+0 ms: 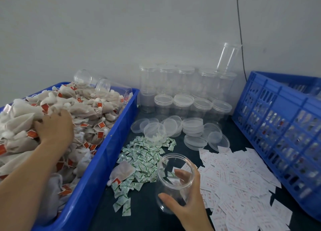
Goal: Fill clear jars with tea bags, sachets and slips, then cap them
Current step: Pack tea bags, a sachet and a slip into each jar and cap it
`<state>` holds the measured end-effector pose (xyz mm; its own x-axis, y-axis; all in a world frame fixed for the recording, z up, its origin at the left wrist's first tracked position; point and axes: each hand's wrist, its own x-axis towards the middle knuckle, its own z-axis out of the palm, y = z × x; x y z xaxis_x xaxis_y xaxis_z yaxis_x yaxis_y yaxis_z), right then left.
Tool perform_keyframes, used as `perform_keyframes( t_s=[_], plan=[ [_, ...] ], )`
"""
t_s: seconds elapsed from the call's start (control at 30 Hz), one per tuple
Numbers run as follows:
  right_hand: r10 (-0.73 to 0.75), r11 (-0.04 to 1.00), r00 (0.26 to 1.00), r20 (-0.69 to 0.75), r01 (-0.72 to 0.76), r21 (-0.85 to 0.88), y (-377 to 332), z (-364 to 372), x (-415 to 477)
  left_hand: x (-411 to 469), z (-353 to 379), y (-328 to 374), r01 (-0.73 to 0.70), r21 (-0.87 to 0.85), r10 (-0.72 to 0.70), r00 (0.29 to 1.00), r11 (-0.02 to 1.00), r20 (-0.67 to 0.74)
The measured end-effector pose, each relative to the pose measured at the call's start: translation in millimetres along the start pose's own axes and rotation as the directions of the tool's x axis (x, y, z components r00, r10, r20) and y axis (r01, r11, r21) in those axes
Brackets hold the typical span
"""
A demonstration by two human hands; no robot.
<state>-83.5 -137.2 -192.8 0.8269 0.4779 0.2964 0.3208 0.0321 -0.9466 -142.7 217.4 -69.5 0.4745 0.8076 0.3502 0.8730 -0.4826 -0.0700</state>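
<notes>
- While our left hand [55,126] rests in the tea bags [83,107] heaped in the blue tub [97,170], its fingers [39,125] sink among them; we cannot tell whether they grip any.
- Our right hand [189,201] wraps fingers and thumb round an open clear jar [173,171], tilted, between the green-printed sachets [140,159] and white slips [234,175] strewn on the tabletop [144,213].
- Loose lids [192,125] lie beyond, before capped jars [184,81].

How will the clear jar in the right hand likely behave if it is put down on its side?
The jar looks thin-walled and empty, so probably light. Its round smooth side would likely let it roll on the table. The right hand grips it without visible denting, so it seems stiff.
</notes>
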Motion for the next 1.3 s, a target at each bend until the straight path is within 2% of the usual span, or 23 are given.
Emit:
perform_keyframes(
  t_s=[0.13,0.2,0.23,0.33,0.47,0.53,0.63,0.73,0.8,0.87,0.9,0.93,0.97,1.03,1.13,1.17,1.23,1.27,1.3],
  plan=[
    [-0.001,1.000,1.000,0.001,0.001,0.005,0,0,0,2,1,-9,-0.027,-0.157,0.002,0.987,0.987,-0.158],
    [-0.003,1.000,1.000,0.003,0.003,0.006,0,0,0,0,2,-11,-0.073,-0.219,0.047,0.992,0.973,-0.120],
    [-0.004,1.000,1.000,0.004,0.004,0.006,0,1,0,-1,2,-11,-0.119,-0.174,0.109,0.992,0.977,-0.066],
    [-0.005,1.000,1.000,0.002,0.005,0.012,0,1,1,-3,4,-8,-0.228,0.124,0.215,0.971,0.966,0.107],
    [-0.009,1.000,1.000,-0.003,0.009,0.005,1,0,1,-4,7,-1,-0.303,0.108,0.293,0.951,0.947,0.101],
    [-0.009,1.000,1.000,-0.002,0.009,0.001,1,0,1,-6,9,5,-0.372,0.032,0.368,0.925,0.928,0.093],
    [-0.010,1.000,1.000,-0.003,0.010,-0.002,2,0,2,-9,4,17,-0.336,-0.327,0.360,0.933,0.883,0.014],
    [-0.008,1.000,1.000,-0.004,0.008,0.007,2,0,2,-13,-27,28,-0.322,-0.617,0.273,0.946,0.718,-0.175],
    [-0.005,1.000,1.000,-0.002,0.005,0.013,2,0,2,-25,-57,39,-0.298,-0.802,0.246,0.950,0.518,-0.193],
    [-0.004,1.000,1.000,0.002,0.004,0.018,2,1,3,-49,-88,53,-0.159,-0.973,0.371,0.925,0.165,-0.088],
    [-0.006,1.000,1.000,0.004,0.006,0.024,2,1,3,-64,-102,60,-0.058,-0.998,0.467,0.882,-0.008,-0.055],
    [-0.009,1.000,1.000,0.005,0.009,0.029,2,1,2,-78,-111,67,0.027,-0.994,0.561,0.827,-0.106,-0.037],
    [-0.012,0.999,1.000,0.006,0.012,0.032,2,0,2,-91,-117,74,0.075,-0.989,0.642,0.767,-0.125,-0.023],
    [-0.010,0.999,1.000,0.005,0.009,0.035,1,0,1,-117,-121,89,0.062,-0.998,0.752,0.659,-0.019,0.027],
    [-0.020,0.999,1.000,0.007,0.020,0.035,-3,1,2,-149,-113,112,-0.168,-0.959,0.827,0.552,0.229,0.100],
    [-0.024,0.999,1.000,0.013,0.023,0.038,-4,2,3,-153,-110,116,-0.208,-0.938,0.842,0.523,0.279,0.134],
    [-0.030,0.999,0.999,0.017,0.030,0.046,-4,1,4,-149,-109,120,-0.182,-0.934,0.861,0.471,0.306,0.190],
    [-0.030,0.999,0.999,0.012,0.030,0.045,-3,1,4,-141,-110,118,-0.146,-0.947,0.859,0.478,0.285,0.185],
    [-0.025,0.999,1.000,0.004,0.025,0.043,-3,1,3,-131,-112,114,-0.116,-0.960,0.838,0.522,0.253,0.158]
  ],
)
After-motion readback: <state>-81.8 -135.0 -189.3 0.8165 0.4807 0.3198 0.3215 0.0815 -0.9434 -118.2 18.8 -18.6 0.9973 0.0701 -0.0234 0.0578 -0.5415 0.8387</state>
